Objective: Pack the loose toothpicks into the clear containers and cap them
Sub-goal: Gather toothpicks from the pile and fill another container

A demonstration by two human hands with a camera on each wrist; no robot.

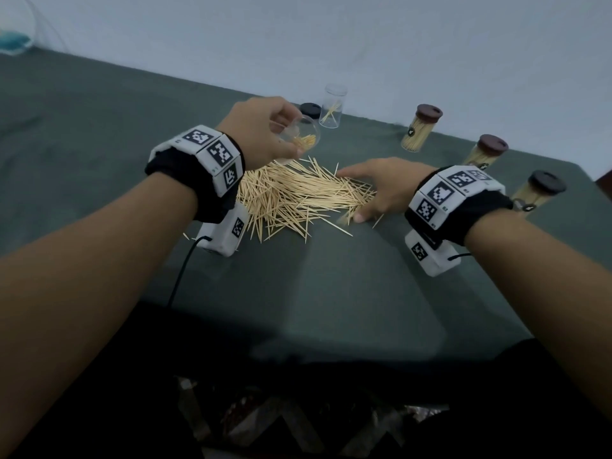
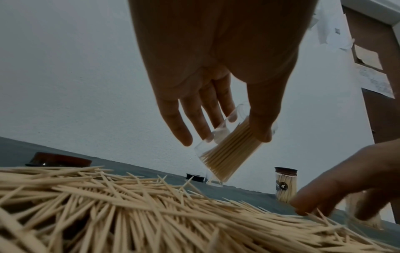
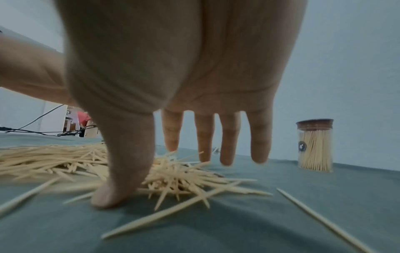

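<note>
While the left hand (image 1: pixel 261 134) grips a part-filled clear container (image 1: pixel 299 137) tilted above the toothpick pile (image 1: pixel 291 197), the right hand (image 1: pixel 381 187), spread flat on the pile's near edge, should gather an aligned bundle.

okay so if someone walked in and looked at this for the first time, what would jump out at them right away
First, the big heap of loose toothpicks spread mid-table on the grey-green cloth. Above its far edge the left hand holds a tilted, uncapped clear container partly filled with toothpicks, while the right hand lies spread on the heap's right end. Three filled containers with dark caps line the table's right side.
</note>
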